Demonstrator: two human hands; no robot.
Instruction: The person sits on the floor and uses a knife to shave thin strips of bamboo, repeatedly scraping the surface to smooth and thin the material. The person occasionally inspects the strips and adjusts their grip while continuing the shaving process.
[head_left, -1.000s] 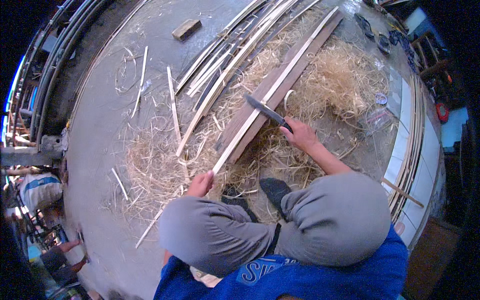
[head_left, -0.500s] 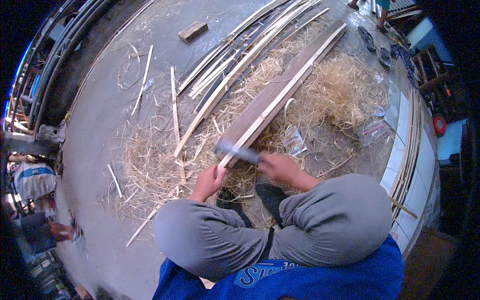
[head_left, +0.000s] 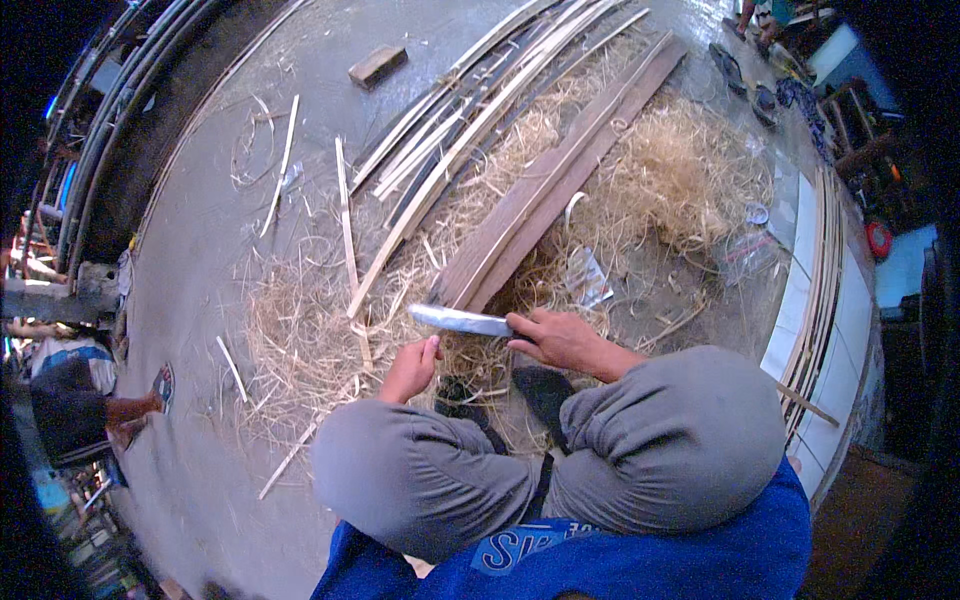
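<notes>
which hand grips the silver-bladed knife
The right hand; the silver-bladed knife extends leftward from its grip, while the left hand isn't gripping it.

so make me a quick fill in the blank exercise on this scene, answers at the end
The right hand grips the knife by its ____.
The small rectangular block lies to the ____ of the long brown wooden board.
The trousers over the bent knees are ____.

Missing words: handle; left; grey.

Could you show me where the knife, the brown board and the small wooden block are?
Knife (head_left: 462, 320): head view, on the blade.
Brown board (head_left: 560, 185): head view, mid-length on its upper face.
Wooden block (head_left: 377, 66): head view, middle of the block.
</notes>
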